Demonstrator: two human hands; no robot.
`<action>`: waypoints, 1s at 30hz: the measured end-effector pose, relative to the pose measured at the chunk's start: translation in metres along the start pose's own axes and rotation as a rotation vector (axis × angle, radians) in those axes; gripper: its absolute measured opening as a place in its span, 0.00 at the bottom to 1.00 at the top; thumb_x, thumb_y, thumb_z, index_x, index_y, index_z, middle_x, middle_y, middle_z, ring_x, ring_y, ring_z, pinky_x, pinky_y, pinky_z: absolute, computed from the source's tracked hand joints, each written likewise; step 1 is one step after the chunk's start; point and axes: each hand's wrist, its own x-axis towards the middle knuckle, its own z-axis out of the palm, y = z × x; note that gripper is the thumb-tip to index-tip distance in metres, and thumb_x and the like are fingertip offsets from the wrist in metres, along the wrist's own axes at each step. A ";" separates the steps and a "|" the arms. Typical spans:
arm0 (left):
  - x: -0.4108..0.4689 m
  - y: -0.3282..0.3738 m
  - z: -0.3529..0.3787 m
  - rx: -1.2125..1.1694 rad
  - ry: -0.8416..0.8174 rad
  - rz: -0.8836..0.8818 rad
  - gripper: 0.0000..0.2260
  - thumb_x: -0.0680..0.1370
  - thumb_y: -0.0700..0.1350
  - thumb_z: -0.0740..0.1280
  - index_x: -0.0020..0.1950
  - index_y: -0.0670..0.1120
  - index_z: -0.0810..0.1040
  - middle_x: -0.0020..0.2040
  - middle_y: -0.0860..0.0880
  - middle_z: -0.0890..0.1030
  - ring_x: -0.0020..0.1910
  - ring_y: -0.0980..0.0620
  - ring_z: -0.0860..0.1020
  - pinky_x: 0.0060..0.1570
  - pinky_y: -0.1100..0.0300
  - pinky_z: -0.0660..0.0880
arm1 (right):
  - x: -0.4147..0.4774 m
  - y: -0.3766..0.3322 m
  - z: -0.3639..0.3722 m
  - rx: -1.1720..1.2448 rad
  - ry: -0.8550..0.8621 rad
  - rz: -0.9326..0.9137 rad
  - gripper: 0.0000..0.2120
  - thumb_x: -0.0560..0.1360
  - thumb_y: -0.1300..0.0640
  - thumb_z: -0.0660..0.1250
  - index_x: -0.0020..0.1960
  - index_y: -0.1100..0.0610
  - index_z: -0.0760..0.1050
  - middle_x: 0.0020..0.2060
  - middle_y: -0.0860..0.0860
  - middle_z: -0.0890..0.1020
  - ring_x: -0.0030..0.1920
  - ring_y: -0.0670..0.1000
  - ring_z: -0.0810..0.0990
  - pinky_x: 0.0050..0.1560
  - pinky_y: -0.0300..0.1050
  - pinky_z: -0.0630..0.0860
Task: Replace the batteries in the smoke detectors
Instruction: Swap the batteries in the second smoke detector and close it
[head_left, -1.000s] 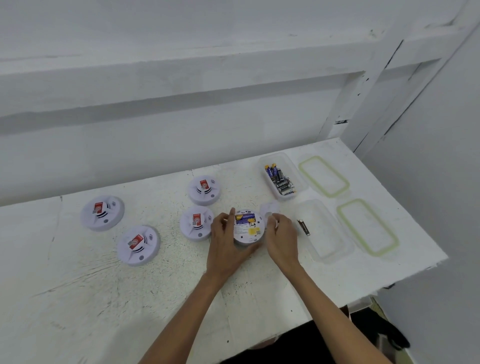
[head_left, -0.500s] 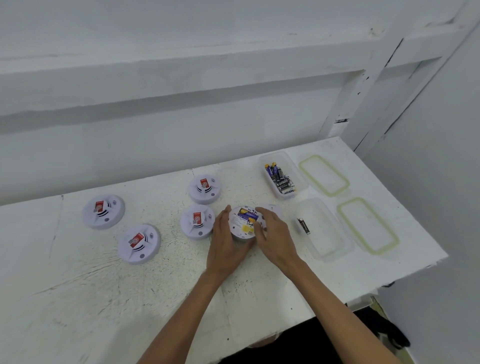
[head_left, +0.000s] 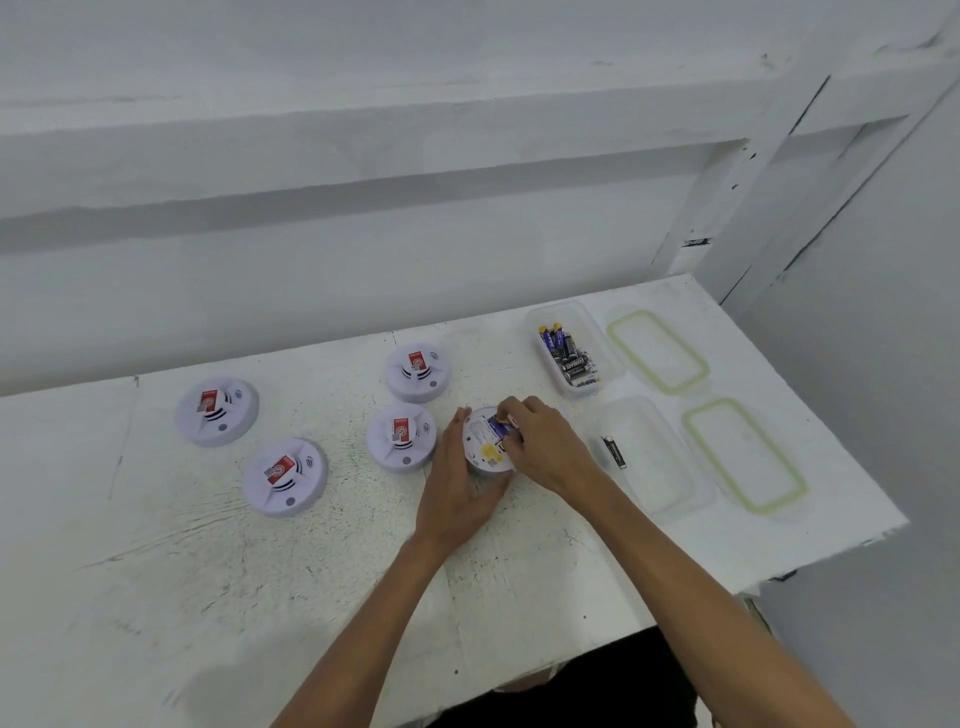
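A white smoke detector (head_left: 485, 447) lies upside down at the table's middle, its label and a blue battery (head_left: 497, 427) showing in the open compartment. My left hand (head_left: 460, 488) cups its left and near side. My right hand (head_left: 545, 441) covers its right part, fingertips pinched at the battery's far end. Whether they grip it I cannot tell. Several more detectors lie face up with red stickers: two close by on the left (head_left: 401, 437) (head_left: 417, 372) and two further left (head_left: 284, 476) (head_left: 216, 411).
A clear tub of several batteries (head_left: 571, 358) stands at the back right. A second clear tub (head_left: 654, 457) nearer me holds one black battery (head_left: 614, 452). Two green-rimmed lids (head_left: 658, 351) (head_left: 745, 454) lie right of them, near the table's right edge.
The small white cover that my right hand held beside the detector is no longer in view. My right hand moved over the detector, its fingertips now at the battery.
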 end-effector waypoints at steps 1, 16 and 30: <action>0.000 0.001 0.000 0.006 0.002 0.006 0.42 0.76 0.58 0.73 0.82 0.47 0.54 0.81 0.52 0.61 0.79 0.58 0.61 0.74 0.58 0.66 | 0.002 -0.001 -0.001 -0.009 -0.005 0.005 0.11 0.77 0.58 0.61 0.59 0.55 0.73 0.47 0.54 0.76 0.41 0.55 0.75 0.39 0.45 0.68; -0.001 0.003 -0.004 -0.054 -0.069 -0.025 0.43 0.74 0.52 0.75 0.82 0.47 0.56 0.78 0.59 0.63 0.75 0.67 0.62 0.68 0.75 0.63 | 0.015 -0.002 0.003 -0.088 -0.015 -0.048 0.07 0.77 0.52 0.60 0.50 0.54 0.66 0.35 0.53 0.70 0.31 0.54 0.69 0.31 0.47 0.67; -0.001 0.004 -0.009 -0.087 -0.101 -0.027 0.42 0.71 0.53 0.75 0.81 0.51 0.59 0.77 0.60 0.65 0.76 0.62 0.64 0.73 0.64 0.65 | -0.002 0.001 0.016 0.104 0.230 -0.021 0.04 0.76 0.61 0.65 0.51 0.58 0.73 0.45 0.52 0.74 0.43 0.51 0.71 0.42 0.42 0.67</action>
